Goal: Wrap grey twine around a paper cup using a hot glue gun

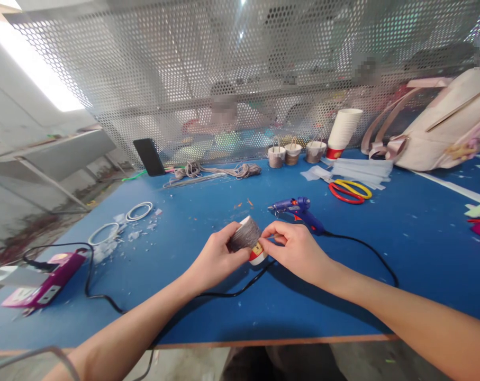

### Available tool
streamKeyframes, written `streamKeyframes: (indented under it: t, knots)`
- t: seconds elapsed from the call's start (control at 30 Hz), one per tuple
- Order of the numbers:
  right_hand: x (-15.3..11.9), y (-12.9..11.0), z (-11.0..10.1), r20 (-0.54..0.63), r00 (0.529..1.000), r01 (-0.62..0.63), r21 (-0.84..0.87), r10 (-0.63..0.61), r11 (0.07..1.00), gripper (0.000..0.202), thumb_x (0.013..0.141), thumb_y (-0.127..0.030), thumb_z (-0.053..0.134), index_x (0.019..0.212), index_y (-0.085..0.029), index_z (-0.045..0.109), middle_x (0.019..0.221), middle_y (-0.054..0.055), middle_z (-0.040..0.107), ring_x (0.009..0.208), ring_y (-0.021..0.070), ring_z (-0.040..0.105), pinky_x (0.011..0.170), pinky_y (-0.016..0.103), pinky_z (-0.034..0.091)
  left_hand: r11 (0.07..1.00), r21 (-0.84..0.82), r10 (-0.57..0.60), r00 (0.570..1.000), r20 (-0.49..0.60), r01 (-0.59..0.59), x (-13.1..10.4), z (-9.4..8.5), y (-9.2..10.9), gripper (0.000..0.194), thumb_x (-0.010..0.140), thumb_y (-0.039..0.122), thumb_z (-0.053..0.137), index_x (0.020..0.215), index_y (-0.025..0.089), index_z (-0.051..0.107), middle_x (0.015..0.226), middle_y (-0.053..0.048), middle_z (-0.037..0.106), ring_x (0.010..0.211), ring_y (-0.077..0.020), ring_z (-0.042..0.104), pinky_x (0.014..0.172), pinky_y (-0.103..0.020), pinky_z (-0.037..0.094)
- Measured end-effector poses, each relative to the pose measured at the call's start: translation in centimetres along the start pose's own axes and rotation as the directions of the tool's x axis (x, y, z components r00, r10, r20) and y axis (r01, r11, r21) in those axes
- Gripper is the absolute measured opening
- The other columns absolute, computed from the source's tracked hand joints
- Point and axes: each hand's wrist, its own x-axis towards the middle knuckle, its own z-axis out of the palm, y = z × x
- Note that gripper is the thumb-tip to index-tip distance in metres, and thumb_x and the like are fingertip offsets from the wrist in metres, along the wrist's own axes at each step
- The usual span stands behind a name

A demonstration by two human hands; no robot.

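A paper cup (257,255) with a red and yellow band lies tilted in my left hand (218,256), which is closed round it. Grey cord (246,234) is wound about much of the cup's side. My right hand (293,244) pinches at the cup's right side, by the edge of the winding; whatever is between its fingertips is too small to make out. Just beyond that hand, a blue hot glue gun (291,206) rests on the table with its nozzle to the left.
Behind are hanks of grey cord (245,170), several cord-wrapped cups (292,153), stacked paper cups (343,132), red and yellow rings (351,190) and a bag (442,121). White rings (139,211) and a purple power strip (51,278) lie left. A black cable (240,292) crosses the blue table (208,323).
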Motion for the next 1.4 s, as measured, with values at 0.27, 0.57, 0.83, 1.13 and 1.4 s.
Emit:
streamKeyframes:
  t: [0.27,0.57,0.83,1.13,1.4]
  knots:
    - [0.03,-0.22,-0.3,0.005,1.0,-0.014,-0.003,0.014,1.0,0.009,0.077,-0.024,0.059,0.069,-0.019,0.061,0.049,-0.007,0.035,0.046,0.0083,0.031,0.046,0.023,0.023,0.999,0.024,0.027,0.999,-0.021,-0.027,-0.12,0.05,0.25,0.011,0.065,0.018,0.053,0.075,0.015,0.056,0.061,0.006,0.048,0.059,-0.0097,0.043,0.054,-0.02,0.036]
    - [0.04,0.0,-0.26,0.007,1.0,-0.016,0.018,0.016,1.0,0.01,0.077,-0.024,0.058,0.07,-0.019,0.062,0.049,-0.007,0.035,0.047,0.0085,0.033,0.046,0.023,0.025,0.998,0.052,0.035,0.999,-0.016,-0.034,-0.14,0.01,0.31,0.011,0.067,0.018,0.053,0.076,0.014,0.057,0.062,0.005,0.047,0.059,-0.0098,0.042,0.055,-0.021,0.035]
    - [0.09,0.33,-0.21,-0.008,1.0,0.011,0.021,-0.011,1.0,0.01,0.078,-0.023,0.058,0.072,-0.017,0.063,0.05,-0.007,0.033,0.047,0.0077,0.032,0.045,0.021,0.025,0.999,0.036,0.031,0.999,0.018,-0.032,-0.09,-0.14,0.25,0.012,0.068,0.019,0.052,0.078,0.014,0.056,0.064,0.005,0.047,0.062,-0.0106,0.044,0.058,-0.022,0.037]
    - [-0.02,0.34,-0.24,-0.015,1.0,0.006,0.039,-0.006,0.999,0.01,0.079,-0.023,0.058,0.072,-0.017,0.063,0.05,-0.007,0.034,0.047,0.0078,0.032,0.045,0.021,0.026,0.997,0.032,0.063,0.998,0.03,-0.064,-0.01,-0.25,0.08,0.01,0.069,0.02,0.051,0.077,0.015,0.054,0.064,0.005,0.047,0.061,-0.0099,0.042,0.057,-0.021,0.036]
    - [0.02,0.54,-0.29,-0.01,1.0,-0.007,0.072,0.008,0.997,0.011,0.08,-0.025,0.057,0.073,-0.018,0.062,0.051,-0.007,0.037,0.047,0.0082,0.034,0.046,0.021,0.028,0.998,0.021,0.052,0.998,0.032,-0.053,0.0,-0.35,-0.06,0.008,0.069,0.021,0.052,0.074,0.015,0.053,0.063,0.005,0.046,0.061,-0.01,0.042,0.058,-0.021,0.035]
